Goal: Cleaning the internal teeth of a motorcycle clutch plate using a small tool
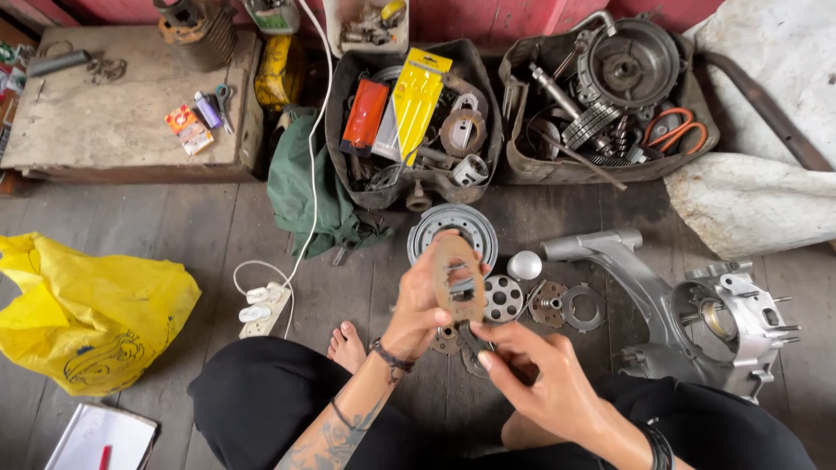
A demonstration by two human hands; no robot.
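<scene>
Left hand: the left hand was closed around the lower left edge of a brown ring-shaped friction plate, holding it upright at the centre of the view.
Right hand: the right hand, at 5 o'clock from the plate, had finger and thumb pinched together just below it; whether they gripped anything could not be told.
Yellow package: a long yellow blister card lay slanted in the dark bin at 12 o'clock.
Orange package: a flat orange-red pack lay beside the card, at its 9 o'clock.
Small box: an orange and white carton sat on the wooden block at 10 o'clock.
Yellow bag: a crumpled plastic bag lay at 9 o'clock.
Surface: grey floor planks ran under everything, with a red wall at 12 o'clock.
</scene>
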